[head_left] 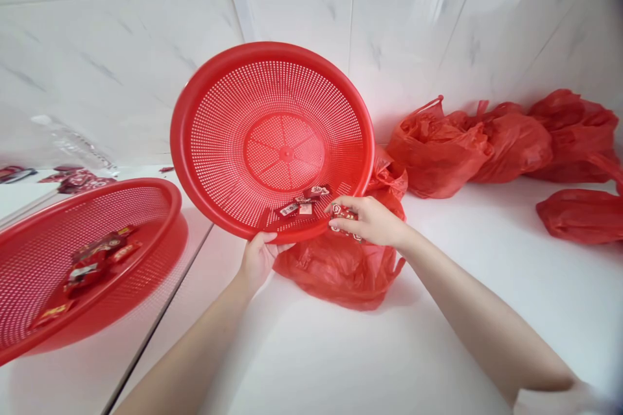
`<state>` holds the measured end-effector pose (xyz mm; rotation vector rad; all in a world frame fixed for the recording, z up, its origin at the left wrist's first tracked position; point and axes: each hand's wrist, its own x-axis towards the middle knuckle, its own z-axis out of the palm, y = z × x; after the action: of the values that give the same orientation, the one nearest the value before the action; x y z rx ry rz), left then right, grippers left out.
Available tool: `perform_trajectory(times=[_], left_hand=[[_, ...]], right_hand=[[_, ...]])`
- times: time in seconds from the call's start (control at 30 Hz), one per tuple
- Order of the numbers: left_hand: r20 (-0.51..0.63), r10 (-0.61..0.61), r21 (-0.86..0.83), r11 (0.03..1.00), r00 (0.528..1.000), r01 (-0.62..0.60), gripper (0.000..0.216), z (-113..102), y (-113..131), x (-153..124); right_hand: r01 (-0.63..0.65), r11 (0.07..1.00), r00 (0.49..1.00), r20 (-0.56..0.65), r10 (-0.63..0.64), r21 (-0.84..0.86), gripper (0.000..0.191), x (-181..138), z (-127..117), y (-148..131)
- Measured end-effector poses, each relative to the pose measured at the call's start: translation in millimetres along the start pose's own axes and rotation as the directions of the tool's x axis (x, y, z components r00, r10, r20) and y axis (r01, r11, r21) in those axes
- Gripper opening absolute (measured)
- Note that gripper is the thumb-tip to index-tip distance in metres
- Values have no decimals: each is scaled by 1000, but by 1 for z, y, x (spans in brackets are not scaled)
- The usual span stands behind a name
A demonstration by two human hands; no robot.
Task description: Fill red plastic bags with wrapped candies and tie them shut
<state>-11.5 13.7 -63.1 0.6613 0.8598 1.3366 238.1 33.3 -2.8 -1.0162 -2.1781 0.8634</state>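
Note:
My left hand [257, 258] grips the lower rim of a round red perforated basket [233, 117], which is tilted up toward me over a red plastic bag [341, 269]. A few small red wrapped candies [304, 202] lie against the basket's lower edge. My right hand [370, 220] is closed on several red wrapped candies [343, 213] at the basket's rim, just above the bag.
A second red basket [29, 259] with several wrapped candies sits at the left on the white surface. Several tied red plastic bags [491, 142] lie along the tiled wall at the right. More red wrappers [73, 178] lie at the far left.

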Motion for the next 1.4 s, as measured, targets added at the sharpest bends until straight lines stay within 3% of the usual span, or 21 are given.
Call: perform_trajectory(times=[0.1, 0.23, 0.4, 0.67, 0.77, 0.87, 0.93, 1.0, 1.17, 1.23, 1.4], left_hand=[[5, -11, -6, 1000, 1000, 11, 33, 1, 0, -1], [-2, -7, 5, 1000, 1000, 7, 35, 2, 0, 0], [4, 12, 30, 999, 1000, -12, 37, 0, -1, 1], [25, 21, 32, 999, 999, -22, 32, -2, -2, 2], [34, 23, 54, 998, 999, -25, 27, -3, -2, 2], [41, 3, 90, 996, 999, -6, 25, 2, -1, -1], [41, -10, 94, 996, 999, 6, 28, 7, -1, -5], [49, -21, 95, 995, 999, 16, 32, 12, -2, -11], [108, -26, 78, 997, 994, 17, 41, 19, -6, -19], [103, -2, 66, 998, 995, -5, 44, 18, -7, -18], [63, 22, 34, 999, 998, -24, 41, 14, -7, -12]], right_hand=[[46, 998, 997, 72, -43, -40, 23, 0, 1, -1], [79, 990, 990, 127, -63, -119, 41, 0, 4, -1], [52, 986, 991, 129, -31, -158, 31, 0, 7, 2], [62, 963, 988, 150, -22, -263, 39, -2, 6, -4], [2, 894, 998, 62, 28, -448, 44, -4, 4, -9], [-28, 859, 997, -79, -14, -512, 41, -5, 3, -13], [38, 868, 989, -107, -104, -495, 37, -4, 4, -14], [149, 871, 979, -56, -197, -469, 40, -4, 9, -13], [255, 866, 967, 104, -233, -430, 72, -2, 24, -5], [281, 872, 960, 130, -250, -400, 67, -2, 24, -1], [298, 923, 954, 102, -281, -243, 27, 0, 14, 3]])
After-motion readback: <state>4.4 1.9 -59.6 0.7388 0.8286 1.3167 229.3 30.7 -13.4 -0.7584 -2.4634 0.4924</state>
